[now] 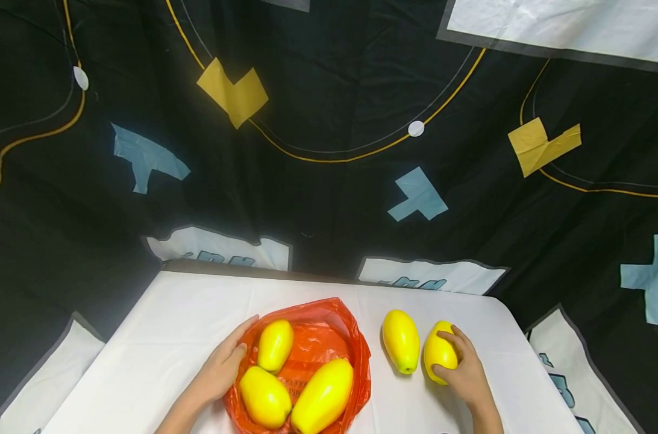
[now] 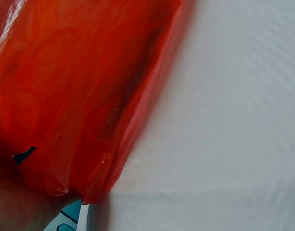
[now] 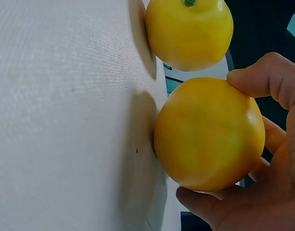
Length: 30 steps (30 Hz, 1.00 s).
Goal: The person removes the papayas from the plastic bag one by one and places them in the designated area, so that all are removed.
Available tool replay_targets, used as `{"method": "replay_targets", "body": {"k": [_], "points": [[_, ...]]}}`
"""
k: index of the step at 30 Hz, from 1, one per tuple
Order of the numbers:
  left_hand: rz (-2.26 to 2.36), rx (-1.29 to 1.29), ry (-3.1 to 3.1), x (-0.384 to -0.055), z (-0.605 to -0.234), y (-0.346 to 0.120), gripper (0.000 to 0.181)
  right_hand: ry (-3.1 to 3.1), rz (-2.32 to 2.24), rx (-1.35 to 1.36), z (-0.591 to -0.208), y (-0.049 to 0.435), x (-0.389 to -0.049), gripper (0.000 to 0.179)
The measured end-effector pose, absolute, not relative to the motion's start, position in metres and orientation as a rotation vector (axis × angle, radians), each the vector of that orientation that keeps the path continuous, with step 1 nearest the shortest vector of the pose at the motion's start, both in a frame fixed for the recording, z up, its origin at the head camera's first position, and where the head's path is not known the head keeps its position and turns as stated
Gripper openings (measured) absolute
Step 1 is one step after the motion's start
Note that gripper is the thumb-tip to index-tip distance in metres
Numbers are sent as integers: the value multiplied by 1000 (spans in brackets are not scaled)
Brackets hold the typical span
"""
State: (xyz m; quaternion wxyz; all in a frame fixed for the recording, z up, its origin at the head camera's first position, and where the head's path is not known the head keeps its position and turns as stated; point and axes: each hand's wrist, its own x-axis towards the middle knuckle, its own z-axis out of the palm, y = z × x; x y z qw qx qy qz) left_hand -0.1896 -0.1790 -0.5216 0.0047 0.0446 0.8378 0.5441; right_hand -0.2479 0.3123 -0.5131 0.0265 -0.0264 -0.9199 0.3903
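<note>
A red plastic bag (image 1: 363,367) stands wide-mouthed on the white-covered table, with three yellow papayas inside, one of them a large papaya (image 1: 323,395). My left hand (image 1: 220,367) grips the bag's left rim; in the left wrist view the red film (image 2: 66,96) covers part of that hand. To the right of the bag, my right hand (image 1: 466,369) holds a yellow papaya (image 3: 207,134) between thumb and fingers. That fruit is at the tabletop; whether it touches the cloth is hard to tell. Just left of it lies another papaya (image 1: 401,342) with a small green end.
The white tabletop (image 1: 161,328) ends at a far edge in front of a black cloth backdrop (image 1: 318,205). Yellow and blue tape pieces and hanging cords decorate the backdrop. White printed panels (image 1: 432,275) show beyond the table edges.
</note>
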Motion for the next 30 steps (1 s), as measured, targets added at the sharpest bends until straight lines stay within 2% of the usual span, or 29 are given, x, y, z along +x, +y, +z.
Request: {"method": "replay_targets", "body": {"k": [9, 16, 30], "points": [[1724, 153, 2612, -189, -519, -179, 52, -2818, 1352, -73, -513, 315, -248, 74], [1705, 140, 2623, -190, -520, -179, 52, -2819, 1263, -68, -508, 315, -246, 71], [1702, 140, 2622, -189, -520, -178, 53, -2578, 1252, -137, -493, 309, -240, 78]]}}
